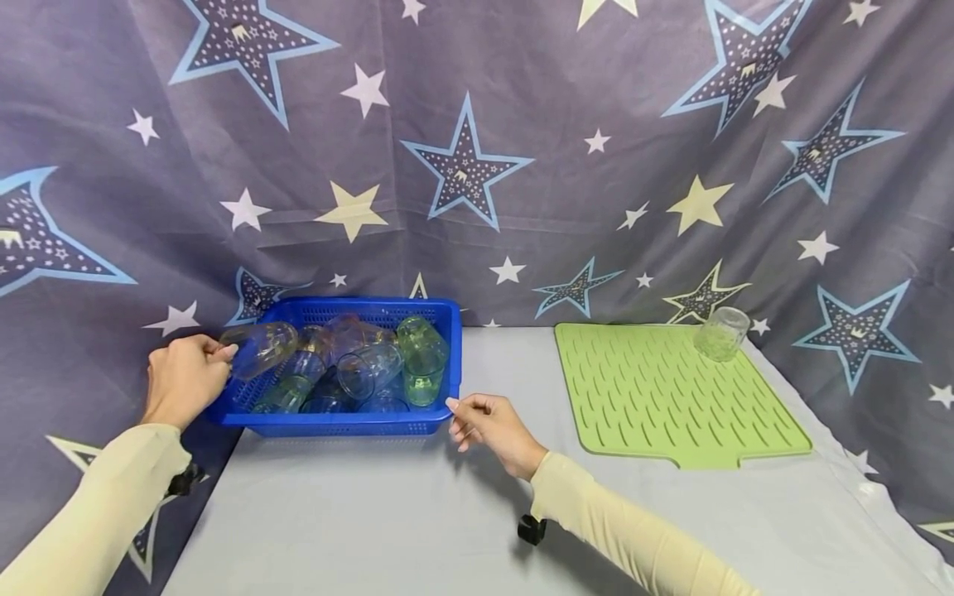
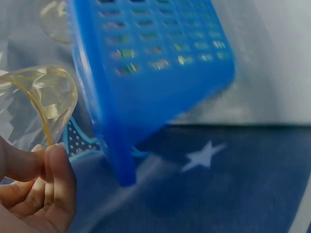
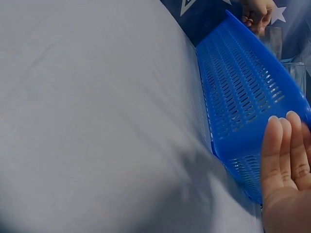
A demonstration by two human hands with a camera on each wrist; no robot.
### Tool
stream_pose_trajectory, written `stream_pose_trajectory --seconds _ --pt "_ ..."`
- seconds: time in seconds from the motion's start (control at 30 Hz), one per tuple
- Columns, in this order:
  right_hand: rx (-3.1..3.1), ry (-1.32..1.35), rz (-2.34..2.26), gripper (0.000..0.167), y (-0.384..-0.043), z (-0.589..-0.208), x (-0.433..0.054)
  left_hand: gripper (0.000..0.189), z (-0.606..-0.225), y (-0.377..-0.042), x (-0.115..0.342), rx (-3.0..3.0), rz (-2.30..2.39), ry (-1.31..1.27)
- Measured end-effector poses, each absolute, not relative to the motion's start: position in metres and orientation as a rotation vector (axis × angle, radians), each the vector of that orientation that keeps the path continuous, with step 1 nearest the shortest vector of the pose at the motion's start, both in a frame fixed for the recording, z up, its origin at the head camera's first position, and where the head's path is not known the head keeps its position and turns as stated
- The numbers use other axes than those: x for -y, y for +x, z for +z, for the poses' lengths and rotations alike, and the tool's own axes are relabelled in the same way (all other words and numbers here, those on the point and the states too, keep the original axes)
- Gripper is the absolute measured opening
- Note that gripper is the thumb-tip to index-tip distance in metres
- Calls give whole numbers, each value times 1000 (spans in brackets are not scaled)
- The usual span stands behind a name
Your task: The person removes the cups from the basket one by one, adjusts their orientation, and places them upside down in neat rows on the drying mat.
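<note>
My left hand (image 1: pixel 186 377) pinches the rim of a yellow-tinted drinking glass (image 1: pixel 261 348) between thumb and fingers. This glass lies sideways above the left edge of the blue plastic basket (image 1: pixel 343 429); the left wrist view shows its golden rim (image 2: pixel 43 116) up close. Heaped in the basket are several tinted glasses, among them a green glass (image 1: pixel 422 346) and a clear bluish one (image 1: pixel 368 370). At the basket's front right corner is my right hand (image 1: pixel 495 430), a fingertip touching the rim. Its fingers (image 3: pixel 274 150) extend fairly straight along the outer wall.
To the right lies a green ridged drying mat (image 1: pixel 671 397) with a tab at its front. A clear glass (image 1: pixel 721 334) stands on its back right corner. Behind the white-covered table (image 1: pixel 358 513) hangs a grey curtain (image 1: pixel 551 74) patterned with stars.
</note>
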State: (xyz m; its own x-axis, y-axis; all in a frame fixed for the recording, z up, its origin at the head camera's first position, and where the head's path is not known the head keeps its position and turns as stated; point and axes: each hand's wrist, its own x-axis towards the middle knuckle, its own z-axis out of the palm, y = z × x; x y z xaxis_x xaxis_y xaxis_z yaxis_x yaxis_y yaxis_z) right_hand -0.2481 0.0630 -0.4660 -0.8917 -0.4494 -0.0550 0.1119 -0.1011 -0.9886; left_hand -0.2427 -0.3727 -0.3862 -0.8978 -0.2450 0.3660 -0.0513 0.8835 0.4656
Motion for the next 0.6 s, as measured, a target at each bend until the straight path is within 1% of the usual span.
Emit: stream_pose_trajectory --seconds 0.23,0.47,0.6 --pt "-1814 -365 -2047 43 -247 -467 -63 36 -382 -238 350 2615 -851 274" --pt "-1828 -367 -2044 45 -247 -466 -62 36 -376 -229 324 2591 -902 231" --pt "-1830 -363 -2045 45 -247 -466 -62 39 -375 -228 308 2563 -1017 227"
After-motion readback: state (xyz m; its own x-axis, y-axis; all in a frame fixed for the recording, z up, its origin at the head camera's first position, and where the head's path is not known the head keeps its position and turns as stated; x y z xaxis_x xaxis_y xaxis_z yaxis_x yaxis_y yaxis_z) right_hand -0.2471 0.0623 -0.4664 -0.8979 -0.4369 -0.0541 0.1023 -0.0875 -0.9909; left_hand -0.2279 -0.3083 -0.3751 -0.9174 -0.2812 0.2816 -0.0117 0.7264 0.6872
